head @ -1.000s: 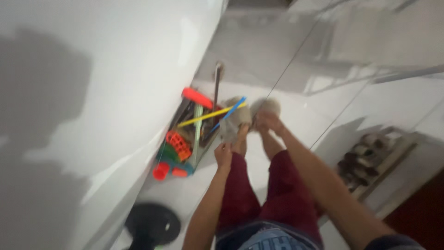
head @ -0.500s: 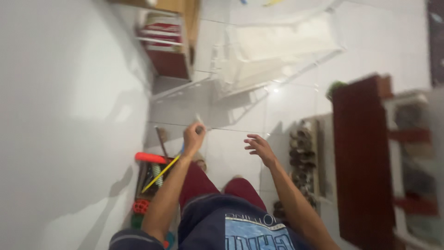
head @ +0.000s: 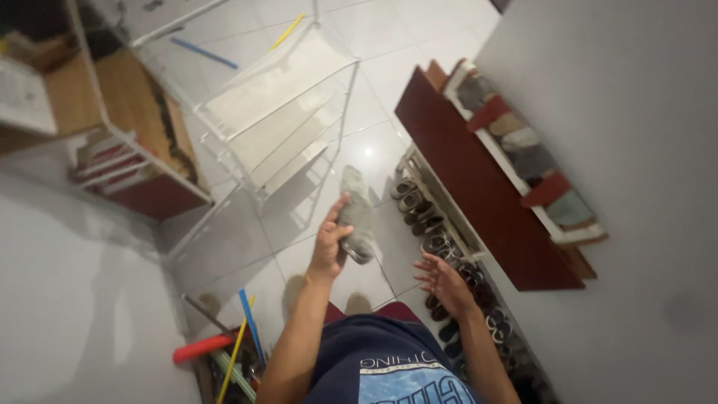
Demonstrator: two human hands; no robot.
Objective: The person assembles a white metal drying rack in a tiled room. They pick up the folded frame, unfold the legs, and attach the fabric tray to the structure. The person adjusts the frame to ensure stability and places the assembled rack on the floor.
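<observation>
Far left, low: a red-handled tool (head: 203,347) and blue and yellow sticks (head: 247,337) lie in a heap on the tiled floor (head: 224,254); above them a white wire rack (head: 288,127) lies tipped over. Left hand (head: 329,243) is raised, fingers and thumb clamped on the lower end of a grey shoe (head: 357,213); the shoe hangs in the air over the floor, toe pointing away. It looks light and soft-sided, likely to flex; the heel or sole edge seems the firmer hold. Right hand (head: 443,280) is empty, fingers spread apart, just above the shoe rows (head: 426,224); beside them stands a dark red shelf (head: 479,194).
</observation>
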